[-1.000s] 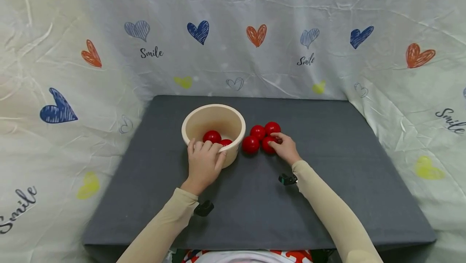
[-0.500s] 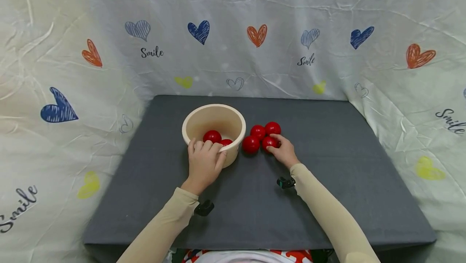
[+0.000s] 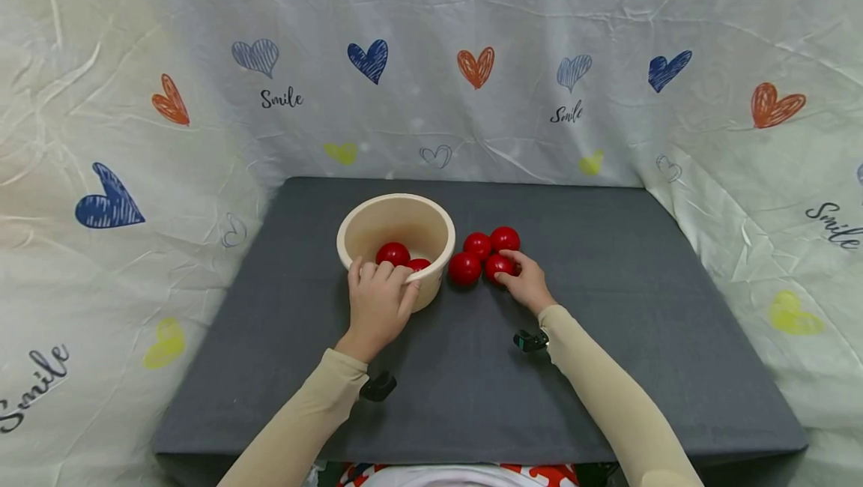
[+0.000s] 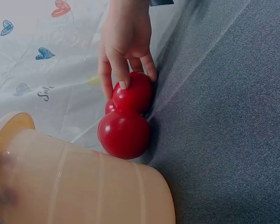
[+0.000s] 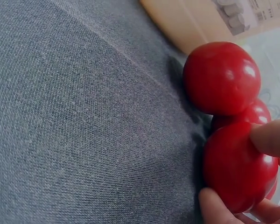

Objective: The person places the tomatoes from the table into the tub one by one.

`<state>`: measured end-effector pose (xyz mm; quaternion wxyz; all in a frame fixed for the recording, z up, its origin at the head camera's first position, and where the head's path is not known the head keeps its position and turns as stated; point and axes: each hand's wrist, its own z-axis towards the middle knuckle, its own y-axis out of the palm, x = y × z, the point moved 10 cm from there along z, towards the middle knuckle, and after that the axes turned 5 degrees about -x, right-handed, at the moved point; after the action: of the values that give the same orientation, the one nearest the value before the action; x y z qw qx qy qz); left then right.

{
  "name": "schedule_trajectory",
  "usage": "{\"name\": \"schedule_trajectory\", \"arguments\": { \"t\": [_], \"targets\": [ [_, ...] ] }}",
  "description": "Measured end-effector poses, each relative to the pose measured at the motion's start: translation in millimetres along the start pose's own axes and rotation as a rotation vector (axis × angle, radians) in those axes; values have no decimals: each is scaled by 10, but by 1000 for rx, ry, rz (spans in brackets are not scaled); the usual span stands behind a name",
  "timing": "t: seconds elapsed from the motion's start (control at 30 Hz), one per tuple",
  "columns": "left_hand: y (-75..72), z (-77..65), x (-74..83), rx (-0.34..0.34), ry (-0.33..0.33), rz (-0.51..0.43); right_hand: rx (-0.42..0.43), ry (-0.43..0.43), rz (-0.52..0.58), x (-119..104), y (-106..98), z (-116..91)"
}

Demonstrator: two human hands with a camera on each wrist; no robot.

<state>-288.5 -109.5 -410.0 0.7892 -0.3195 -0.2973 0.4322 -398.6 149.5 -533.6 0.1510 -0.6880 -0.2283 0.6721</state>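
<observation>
A cream plastic bucket [image 3: 398, 219] stands left of centre, and my left hand [image 3: 377, 300] grips its near rim, fingers over the edge and thumb outside. Two glossy red balls [image 3: 393, 253] show inside it, one partly behind the fingers. Just right of the bucket, my right hand [image 3: 529, 285] holds a red ball [image 3: 497, 268] between thumb and fingers, low at the cloth. Three other red balls [image 3: 464, 269] cluster against it on the bucket side and behind. In the right wrist view, the thumb and fingertips press on the held ball [image 5: 238, 165] from opposite sides.
A dark grey cloth [image 3: 458, 382] covers the table. Behind and at both sides hangs a pale curtain [image 3: 418, 112] printed with hearts and "Smile". A printed label [image 5: 242, 14] is on the bucket's side. Each wrist wears a small black device [image 3: 530, 340].
My right hand has shifted slightly toward me and settled its thumb and fingers around the near red ball. My left hand and the bucket have not moved.
</observation>
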Motion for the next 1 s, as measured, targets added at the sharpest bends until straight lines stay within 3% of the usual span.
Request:
{"name": "schedule_trajectory", "arguments": {
  "t": [0.2,0.37,0.7,1.0],
  "targets": [
    [14,-3,4,1,3,1,-7,-23,36,-59,-59,-24],
    [15,5,4,-5,-2,5,-14,-70,54,-299,-185,-11],
    [16,3,-8,21,6,-10,-15,-197,147,-1172,-411,44],
    [22,-2,0,34,8,-10,-64,-388,116,-1955,-175,-44]
  ]
}}
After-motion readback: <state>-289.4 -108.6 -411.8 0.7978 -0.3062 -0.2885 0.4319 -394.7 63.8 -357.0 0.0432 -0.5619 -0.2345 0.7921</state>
